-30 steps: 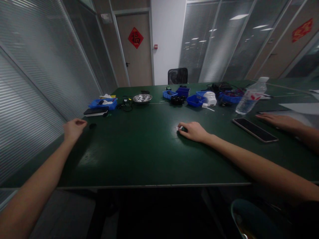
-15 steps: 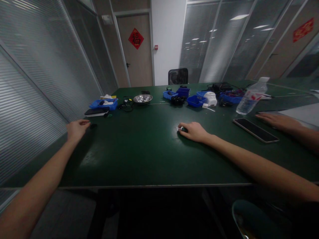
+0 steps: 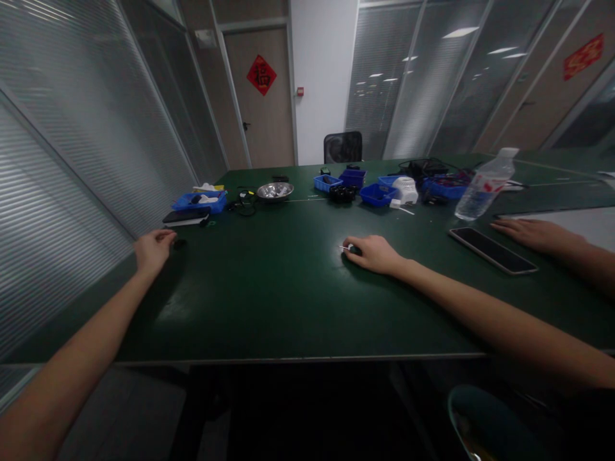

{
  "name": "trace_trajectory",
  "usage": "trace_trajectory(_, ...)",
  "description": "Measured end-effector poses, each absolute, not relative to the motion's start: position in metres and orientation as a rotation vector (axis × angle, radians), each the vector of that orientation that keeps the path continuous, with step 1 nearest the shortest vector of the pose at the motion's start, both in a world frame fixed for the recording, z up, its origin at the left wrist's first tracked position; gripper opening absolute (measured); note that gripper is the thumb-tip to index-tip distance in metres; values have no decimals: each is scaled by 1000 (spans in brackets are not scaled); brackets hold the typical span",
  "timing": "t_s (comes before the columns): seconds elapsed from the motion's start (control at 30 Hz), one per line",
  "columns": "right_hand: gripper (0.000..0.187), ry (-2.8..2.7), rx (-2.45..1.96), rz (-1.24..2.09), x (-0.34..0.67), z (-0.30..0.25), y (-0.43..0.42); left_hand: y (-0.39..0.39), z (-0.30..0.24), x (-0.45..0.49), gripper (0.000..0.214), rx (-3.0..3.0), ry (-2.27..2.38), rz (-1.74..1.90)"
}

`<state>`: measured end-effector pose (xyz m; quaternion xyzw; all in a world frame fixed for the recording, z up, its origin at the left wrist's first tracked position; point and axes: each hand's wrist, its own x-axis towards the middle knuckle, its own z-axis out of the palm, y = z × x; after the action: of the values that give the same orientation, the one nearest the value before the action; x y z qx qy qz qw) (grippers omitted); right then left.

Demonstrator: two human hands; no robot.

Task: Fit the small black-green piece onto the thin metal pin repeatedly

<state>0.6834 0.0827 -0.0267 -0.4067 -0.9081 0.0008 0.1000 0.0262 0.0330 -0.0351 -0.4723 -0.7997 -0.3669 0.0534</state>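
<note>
My left hand (image 3: pixel 152 250) reaches over the left side of the green table (image 3: pixel 288 301), fingers curled, its fingertips right beside a small black part (image 3: pixel 179 244). Whether it touches the part I cannot tell. My right hand (image 3: pixel 375 253) rests on the table near the middle, fingers closed over a small dark piece (image 3: pixel 352 249) with a thin pale pin sticking out to the left.
Another person's hand (image 3: pixel 528 232) lies flat at the right, beside a phone (image 3: pixel 492 250) and a water bottle (image 3: pixel 483 186). Blue bins (image 3: pixel 375 194), a metal bowl (image 3: pixel 275 190), cables and a blue tray (image 3: pixel 198 201) line the far side. A chair (image 3: pixel 343 146) stands beyond.
My left hand has slid to the right, closing in on the small black part. My right hand has stayed put. The other person's hand drew back slightly.
</note>
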Motion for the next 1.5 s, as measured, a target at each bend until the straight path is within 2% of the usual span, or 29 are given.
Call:
trace_trajectory(0.17,36,-2679,-1217,-71,683,-27,82,36,-40,17,37,-1456,-2436,-1106)
trace_trajectory(0.67,37,-2689,-1211,-8,683,-26,82,30,-30,25,40,-1387,-2472,-1231)
trace_trajectory(1.23,35,-2688,-1223,-48,682,-27,82,31,-33,21,35,-1472,-2421,-1115)
trace_trajectory(1.5,35,-2682,-1202,-23,683,-27,82,32,-34,18,43,-1417,-2493,-1126)
